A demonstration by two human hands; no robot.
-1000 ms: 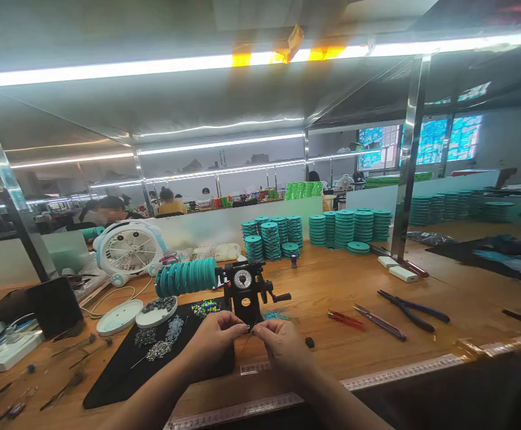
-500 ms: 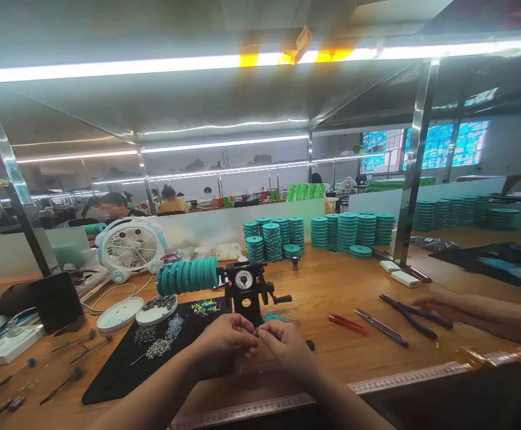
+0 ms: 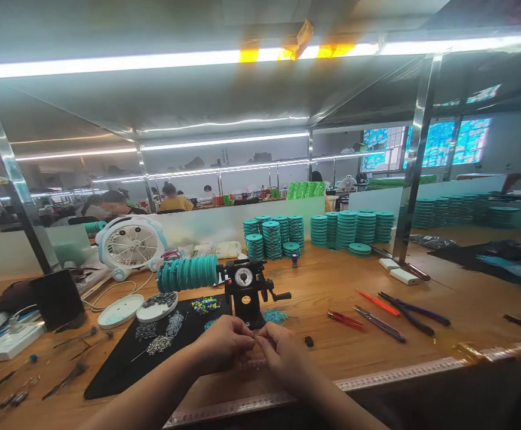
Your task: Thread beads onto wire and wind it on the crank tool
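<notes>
My left hand (image 3: 228,341) and my right hand (image 3: 278,349) meet in front of the winding machine, above the table's near edge. Thumb and fingers of both are pinched together, tip to tip, on something too small to make out. Just behind them stands the black hand-cranked winder (image 3: 248,298) with a round dial, its shaft carrying a row of teal spools (image 3: 189,273). A clump of teal thread pieces (image 3: 276,316) lies beyond my right hand. Left of my left hand is a black mat (image 3: 121,370) with silver bits (image 3: 159,344) and multicoloured beads (image 3: 205,305).
To the right lie red tweezers (image 3: 345,319), a pointed metal tool (image 3: 379,323), an orange pen-like tool (image 3: 379,303) and dark-handled pliers (image 3: 408,313). Teal spools (image 3: 272,239) stand stacked behind. White dishes (image 3: 120,312) and a fan (image 3: 130,243) are left; a measuring tape (image 3: 395,371) edges the table.
Another person's hand at the right has withdrawn from beside the pliers. An orange pen-like tool now lies there. My hands stay pinched together, with only a slight shift.
</notes>
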